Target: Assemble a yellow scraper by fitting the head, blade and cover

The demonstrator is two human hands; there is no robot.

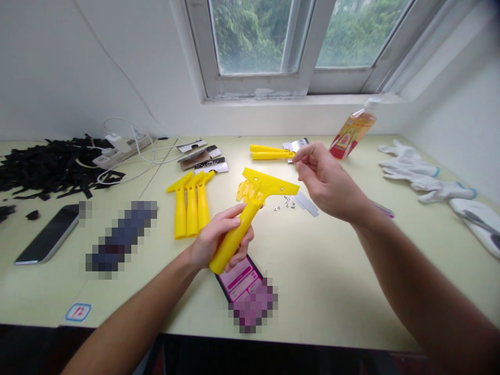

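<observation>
Left hand [211, 235] grips yellow scraper [237, 232], fingers closed round handle — right hand [326, 182] nearly pinched, can't tell if loaded — small metal parts [287, 199] lie between grips.

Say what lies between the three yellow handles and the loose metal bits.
In the head view, small yellow pieces lie there, partly hidden behind the yellow scraper in the left hand.

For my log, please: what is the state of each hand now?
Left hand: closed around a yellow T-shaped handle.
Right hand: fingers curled; cannot tell if holding anything.
</observation>
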